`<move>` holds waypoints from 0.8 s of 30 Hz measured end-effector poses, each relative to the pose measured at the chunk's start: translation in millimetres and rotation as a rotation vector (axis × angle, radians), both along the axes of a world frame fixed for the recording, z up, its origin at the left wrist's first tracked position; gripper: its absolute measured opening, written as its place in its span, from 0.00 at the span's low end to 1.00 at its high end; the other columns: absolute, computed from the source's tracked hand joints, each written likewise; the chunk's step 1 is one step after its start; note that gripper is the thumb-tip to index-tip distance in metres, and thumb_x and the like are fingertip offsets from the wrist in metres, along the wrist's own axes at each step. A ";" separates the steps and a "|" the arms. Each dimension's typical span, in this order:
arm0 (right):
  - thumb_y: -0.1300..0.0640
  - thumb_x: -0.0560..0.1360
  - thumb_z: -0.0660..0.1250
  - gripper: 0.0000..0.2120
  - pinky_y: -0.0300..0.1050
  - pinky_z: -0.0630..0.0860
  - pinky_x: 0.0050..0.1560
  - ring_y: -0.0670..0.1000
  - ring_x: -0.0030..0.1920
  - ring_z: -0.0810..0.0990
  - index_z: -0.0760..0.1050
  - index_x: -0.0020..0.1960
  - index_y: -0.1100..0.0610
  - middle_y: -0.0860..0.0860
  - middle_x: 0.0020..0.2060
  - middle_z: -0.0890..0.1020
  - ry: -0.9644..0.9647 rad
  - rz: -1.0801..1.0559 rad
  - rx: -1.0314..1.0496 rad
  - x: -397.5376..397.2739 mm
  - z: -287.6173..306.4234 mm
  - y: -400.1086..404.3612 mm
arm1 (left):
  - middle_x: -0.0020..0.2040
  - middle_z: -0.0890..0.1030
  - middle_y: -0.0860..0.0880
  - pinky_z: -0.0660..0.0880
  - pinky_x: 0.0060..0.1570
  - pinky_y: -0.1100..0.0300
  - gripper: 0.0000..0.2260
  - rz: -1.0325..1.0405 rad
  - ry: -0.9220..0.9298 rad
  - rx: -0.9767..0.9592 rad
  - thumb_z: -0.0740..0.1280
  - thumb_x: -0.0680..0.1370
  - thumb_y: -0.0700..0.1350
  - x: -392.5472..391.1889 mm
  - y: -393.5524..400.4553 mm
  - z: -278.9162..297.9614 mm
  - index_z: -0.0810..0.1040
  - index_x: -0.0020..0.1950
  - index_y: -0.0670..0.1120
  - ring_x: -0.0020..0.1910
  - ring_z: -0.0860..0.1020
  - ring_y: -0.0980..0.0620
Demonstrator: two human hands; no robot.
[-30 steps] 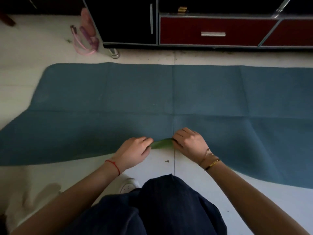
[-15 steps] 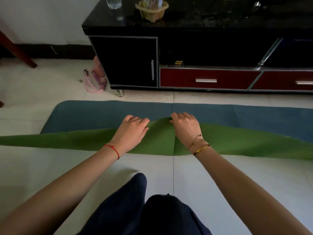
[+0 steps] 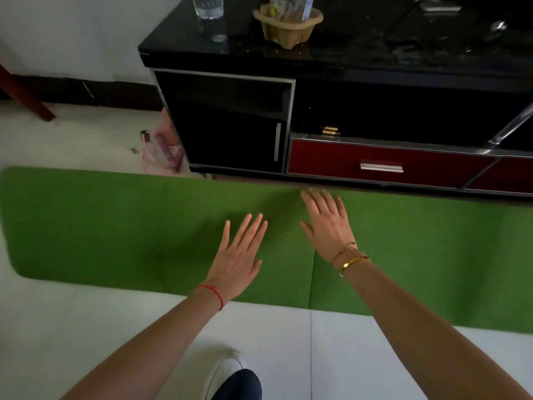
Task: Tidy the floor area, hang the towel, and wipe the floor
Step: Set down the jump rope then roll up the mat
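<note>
A long mat (image 3: 115,223) lies on the white tiled floor (image 3: 86,327), folded in half lengthwise with its green side up. Its far edge lies close to the cabinet's base. My left hand (image 3: 239,255) is spread flat over the middle of the mat, fingers straight. My right hand (image 3: 327,223) is also flat with fingers spread, a little farther forward, its fingertips near the mat's far edge. Neither hand holds anything. No towel is in view.
A black TV cabinet (image 3: 230,134) with red drawers (image 3: 380,166) stands just behind the mat. On top are a clear bottle (image 3: 207,5) and a tan holder (image 3: 288,24). A pink skipping rope (image 3: 161,151) lies on the floor left of the cabinet. My white shoe (image 3: 225,368) is near the bottom.
Both hands pinched the mat's near edge, carried it forward over the blue side, and let go. The mat now shows only green and both hands lie flat on it.
</note>
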State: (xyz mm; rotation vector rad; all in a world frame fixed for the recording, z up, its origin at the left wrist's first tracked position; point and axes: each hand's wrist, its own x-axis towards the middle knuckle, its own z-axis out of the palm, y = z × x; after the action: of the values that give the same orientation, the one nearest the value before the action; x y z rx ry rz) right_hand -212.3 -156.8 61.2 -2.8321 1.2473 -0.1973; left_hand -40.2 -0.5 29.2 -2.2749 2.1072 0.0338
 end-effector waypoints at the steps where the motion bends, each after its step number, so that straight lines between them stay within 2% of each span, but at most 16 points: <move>1: 0.49 0.78 0.61 0.32 0.62 0.54 0.74 0.58 0.76 0.55 0.53 0.77 0.54 0.54 0.75 0.60 0.024 0.008 0.060 -0.3 -10.2 4.2 | 0.79 0.36 0.47 0.42 0.74 0.37 0.35 0.003 0.005 0.037 0.55 0.81 0.55 0.8 1.6 -9.5 0.37 0.78 0.45 0.77 0.37 0.45; 4: 0.47 0.79 0.58 0.33 0.62 0.50 0.75 0.57 0.77 0.46 0.43 0.78 0.49 0.51 0.78 0.49 0.130 0.013 0.237 -1.5 -43.7 20.5 | 0.78 0.34 0.48 0.37 0.73 0.38 0.31 0.046 0.038 0.124 0.48 0.83 0.55 4.2 7.8 -33.6 0.35 0.78 0.46 0.76 0.34 0.47; 7: 0.45 0.80 0.55 0.32 0.62 0.48 0.75 0.59 0.77 0.44 0.40 0.77 0.45 0.50 0.78 0.44 0.209 0.008 0.358 -2.1 -75.4 40.1 | 0.78 0.35 0.49 0.38 0.74 0.38 0.30 0.103 0.082 0.198 0.47 0.83 0.55 12.0 17.1 -52.8 0.34 0.78 0.47 0.77 0.36 0.48; 12: 0.46 0.81 0.52 0.30 0.63 0.47 0.75 0.61 0.77 0.44 0.41 0.77 0.44 0.51 0.78 0.43 0.303 -0.016 0.438 -1.4 -111.4 63.9 | 0.78 0.34 0.49 0.40 0.74 0.38 0.30 0.204 0.125 0.284 0.47 0.83 0.54 24.9 35.1 -76.7 0.34 0.78 0.48 0.78 0.38 0.47; 17: 0.48 0.81 0.53 0.29 0.63 0.49 0.74 0.62 0.76 0.45 0.42 0.78 0.44 0.51 0.78 0.43 0.322 -0.015 0.456 10.6 -116.5 73.3 | 0.79 0.37 0.51 0.42 0.74 0.36 0.29 0.345 0.191 0.312 0.48 0.83 0.54 36.6 55.2 -85.8 0.36 0.78 0.48 0.78 0.40 0.47; 24: 0.48 0.81 0.54 0.29 0.61 0.49 0.75 0.59 0.77 0.46 0.44 0.78 0.45 0.48 0.78 0.44 0.245 0.200 0.442 76.9 -95.2 97.6 | 0.80 0.40 0.49 0.48 0.73 0.36 0.30 0.664 0.305 0.174 0.52 0.82 0.52 72.0 96.4 -84.1 0.41 0.79 0.48 0.78 0.44 0.45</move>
State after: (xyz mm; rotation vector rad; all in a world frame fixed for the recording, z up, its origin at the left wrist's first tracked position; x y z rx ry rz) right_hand -135.4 -59.2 -34.1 -2.6117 0.8874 0.3943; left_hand 31.7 95.9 -54.9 -2.8684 1.2633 0.5859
